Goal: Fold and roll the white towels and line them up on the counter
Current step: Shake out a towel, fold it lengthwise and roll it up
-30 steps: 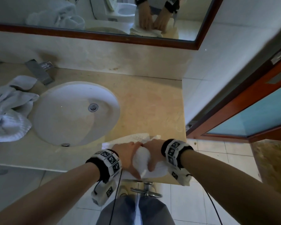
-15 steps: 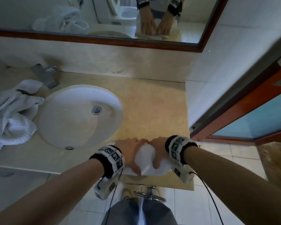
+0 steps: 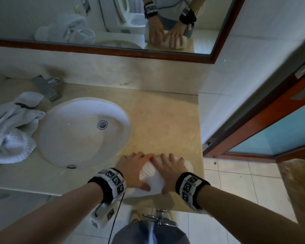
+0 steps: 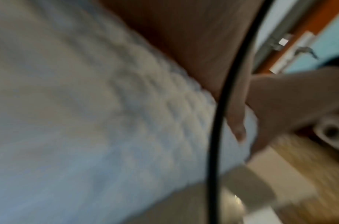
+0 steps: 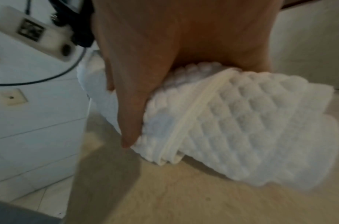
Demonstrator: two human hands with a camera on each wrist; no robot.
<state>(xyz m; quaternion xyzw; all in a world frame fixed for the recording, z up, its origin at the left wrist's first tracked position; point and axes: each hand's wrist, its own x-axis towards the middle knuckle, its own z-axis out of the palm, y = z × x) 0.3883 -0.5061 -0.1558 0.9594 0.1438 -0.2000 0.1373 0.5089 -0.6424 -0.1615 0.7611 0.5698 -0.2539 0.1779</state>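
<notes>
A rolled white waffle towel (image 3: 149, 173) lies on the beige counter (image 3: 165, 120) close to its front edge, right of the sink. My left hand (image 3: 130, 166) and right hand (image 3: 173, 168) lie side by side on top of the roll, fingers stretched forward over it, thumbs against its near side. The right wrist view shows the towel (image 5: 241, 128) with its hemmed edge wrapped round the roll and my right hand (image 5: 145, 45) pressing down on it. The blurred left wrist view shows the towel (image 4: 88, 121) under my left hand (image 4: 184, 37).
A heap of loose white towels (image 3: 9, 134) lies left of the sink (image 3: 60, 131), near the faucet (image 3: 48, 87). A mirror (image 3: 113, 23) hangs above the backsplash. The counter ends at a white wall on the right, beside a door frame (image 3: 271, 120).
Both hands have moved forward from the counter's front edge with the roll under them. Their fingers, curled round the towel before, now lie stretched over it.
</notes>
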